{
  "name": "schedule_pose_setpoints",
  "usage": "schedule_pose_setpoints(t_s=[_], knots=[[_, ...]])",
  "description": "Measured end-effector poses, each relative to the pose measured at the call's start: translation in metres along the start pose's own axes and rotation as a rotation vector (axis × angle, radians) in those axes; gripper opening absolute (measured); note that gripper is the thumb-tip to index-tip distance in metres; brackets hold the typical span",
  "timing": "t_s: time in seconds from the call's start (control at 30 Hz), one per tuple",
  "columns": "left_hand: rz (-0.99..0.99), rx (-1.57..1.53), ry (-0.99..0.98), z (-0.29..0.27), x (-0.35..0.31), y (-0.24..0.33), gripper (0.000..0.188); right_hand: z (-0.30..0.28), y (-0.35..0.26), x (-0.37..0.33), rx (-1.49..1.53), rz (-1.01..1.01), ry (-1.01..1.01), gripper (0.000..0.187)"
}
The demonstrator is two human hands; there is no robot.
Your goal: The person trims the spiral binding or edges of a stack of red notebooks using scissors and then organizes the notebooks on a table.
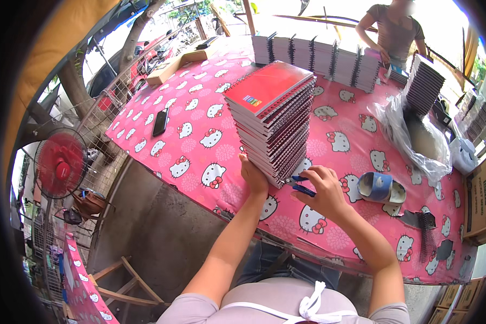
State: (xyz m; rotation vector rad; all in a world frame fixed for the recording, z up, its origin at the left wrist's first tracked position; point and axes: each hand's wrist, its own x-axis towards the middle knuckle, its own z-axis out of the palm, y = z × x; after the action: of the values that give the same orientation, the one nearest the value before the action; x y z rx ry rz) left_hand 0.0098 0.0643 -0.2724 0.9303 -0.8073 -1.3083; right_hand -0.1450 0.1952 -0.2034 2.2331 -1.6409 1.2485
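Here, stacked notebooks (pixel 270 127) stand against the left grip (pixel 254 177).

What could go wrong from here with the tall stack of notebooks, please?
The stack of notebooks stands tall and might topple if the left hand at its lower side pushes too hard. The blue-handled pliers in the right hand are close to the lowest spirals and could bend them.

Bright daylight surrounds a pink-covered table (pixel 191 148), grey floor (pixel 151 210) and 1 fan (pixel 62 170) (red, at left).
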Motion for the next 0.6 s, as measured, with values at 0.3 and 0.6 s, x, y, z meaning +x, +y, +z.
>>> schedule_pose_setpoints(t_s=[0.3,0.6], knots=[[0.046,-0.026,-0.042,-0.011,0.009,-0.014,0.065,0.0,0.007,0.015,0.667,0.508,-0.379,0.034],[0.047,0.029,-0.036,-0.006,0.006,-0.013,0.065,0.006,0.004,-0.008,0.092,0.153,-0.14,0.041]])
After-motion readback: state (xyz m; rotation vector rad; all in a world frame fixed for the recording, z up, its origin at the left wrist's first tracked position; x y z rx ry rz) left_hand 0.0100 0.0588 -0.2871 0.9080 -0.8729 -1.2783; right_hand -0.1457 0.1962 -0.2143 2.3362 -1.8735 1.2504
